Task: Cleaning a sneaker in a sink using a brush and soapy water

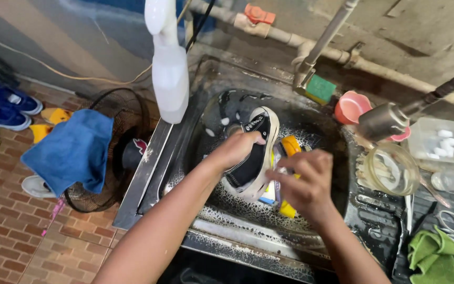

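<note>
Left grip [236, 149] clamps black sneaker [252, 152] over soapy sink [237, 221]; right grip [303, 181] clasps yellow brush [288, 176].

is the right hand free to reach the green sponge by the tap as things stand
Probably not at once. The right hand is closed around a yellow brush at the black shoe, so it is occupied. The path over the sink to the green sponge looks open otherwise.

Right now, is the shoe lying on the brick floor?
No, the left hand holds the black shoe over the sink.
</note>
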